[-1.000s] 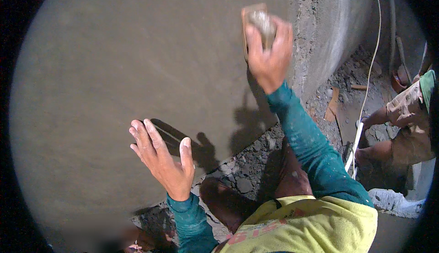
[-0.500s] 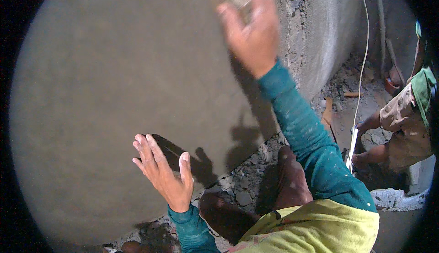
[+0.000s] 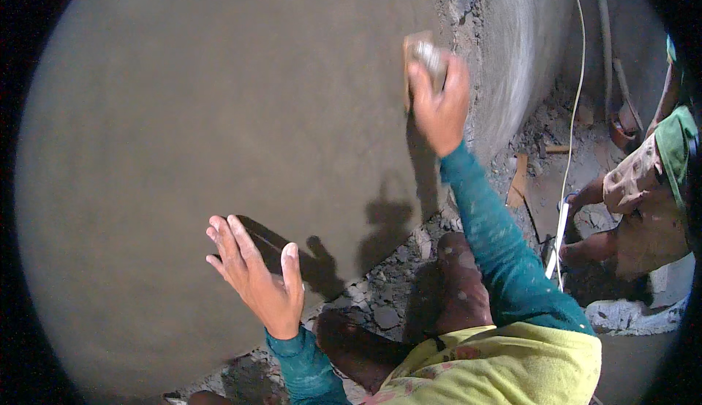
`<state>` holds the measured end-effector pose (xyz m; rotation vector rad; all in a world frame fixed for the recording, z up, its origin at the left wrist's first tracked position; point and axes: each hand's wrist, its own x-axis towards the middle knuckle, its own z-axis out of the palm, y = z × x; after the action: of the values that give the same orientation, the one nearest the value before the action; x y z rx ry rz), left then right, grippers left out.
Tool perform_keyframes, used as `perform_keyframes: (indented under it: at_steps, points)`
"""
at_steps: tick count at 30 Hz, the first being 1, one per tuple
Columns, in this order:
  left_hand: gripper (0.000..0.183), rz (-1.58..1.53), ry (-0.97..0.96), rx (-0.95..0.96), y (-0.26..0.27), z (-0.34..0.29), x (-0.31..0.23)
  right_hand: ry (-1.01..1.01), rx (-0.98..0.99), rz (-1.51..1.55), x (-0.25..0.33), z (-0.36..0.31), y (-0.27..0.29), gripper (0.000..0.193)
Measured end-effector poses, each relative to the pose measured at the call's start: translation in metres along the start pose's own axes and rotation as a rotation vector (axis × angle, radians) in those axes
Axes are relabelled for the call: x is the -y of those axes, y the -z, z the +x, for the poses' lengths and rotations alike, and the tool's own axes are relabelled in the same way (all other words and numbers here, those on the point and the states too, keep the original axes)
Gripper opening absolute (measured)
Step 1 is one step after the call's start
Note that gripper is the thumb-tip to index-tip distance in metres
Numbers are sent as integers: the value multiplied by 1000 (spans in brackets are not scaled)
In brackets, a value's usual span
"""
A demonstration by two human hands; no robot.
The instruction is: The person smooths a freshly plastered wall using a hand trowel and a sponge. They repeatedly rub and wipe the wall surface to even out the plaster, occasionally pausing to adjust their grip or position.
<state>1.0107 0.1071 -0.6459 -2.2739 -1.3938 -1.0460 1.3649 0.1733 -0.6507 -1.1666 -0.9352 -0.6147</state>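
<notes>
A wooden plastering float (image 3: pixel 418 39) is in my right hand (image 3: pixel 443 112), its handle wrapped by my fingers. Its flat board lies against the grey plastered wall (image 3: pixel 219 112), close to the rough vertical edge of the plaster. My left hand (image 3: pixel 257 277) is held up before the lower part of the wall, fingers stretched and thumb apart, holding nothing. Whether its fingertips touch the plaster I cannot tell. Shadows of my hands and arms fall on the wall beside them.
Broken rubble (image 3: pixel 387 310) lies along the wall's foot, around my legs. A pale cable (image 3: pixel 578 105) hangs at the right. Another person (image 3: pixel 643 185) stands beyond it, near a reddish container (image 3: pixel 623 136). Wood scraps (image 3: pixel 518 182) lie on the floor there.
My right hand has brought the float down and to the right along the wall, nearer the rough edge. The left hand has barely moved.
</notes>
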Motion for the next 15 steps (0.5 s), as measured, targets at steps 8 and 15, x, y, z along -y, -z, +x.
perform_keyframes:
  at_steps: [8, 15]
  points:
    - [86, 4, 1, -5, -2, -1, 5, 106, -55, -1, 34, 65, -20, 39]
    - [88, 3, 19, -38, -13, 1, 0, 147, 29, 20, 27, 11, -12, 39]
